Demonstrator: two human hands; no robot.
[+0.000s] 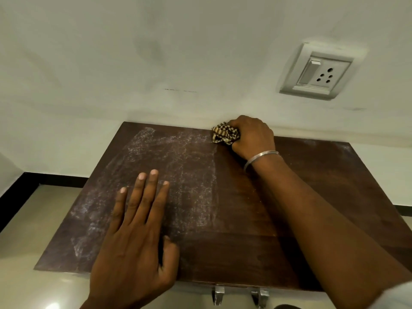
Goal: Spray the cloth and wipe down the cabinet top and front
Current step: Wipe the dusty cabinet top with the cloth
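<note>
The dark brown wooden cabinet top (234,219) fills the middle of the head view. Its left half carries a whitish dusty film; the right half looks darker and cleaner. My right hand (252,134) is closed around a bunched brown-and-cream checked cloth (224,133), pressed on the top at its back edge against the wall. A metal bangle circles that wrist. My left hand (138,230) lies flat on the dusty left half near the front edge, fingers spread, holding nothing. The cabinet front is hidden below the top. No spray bottle is in view.
A white wall runs right behind the cabinet, with a switch-and-socket plate (316,73) up at the right. Two metal handles (240,296) poke out under the front edge. Pale tiled floor (33,230) and a black skirting strip lie to the left.
</note>
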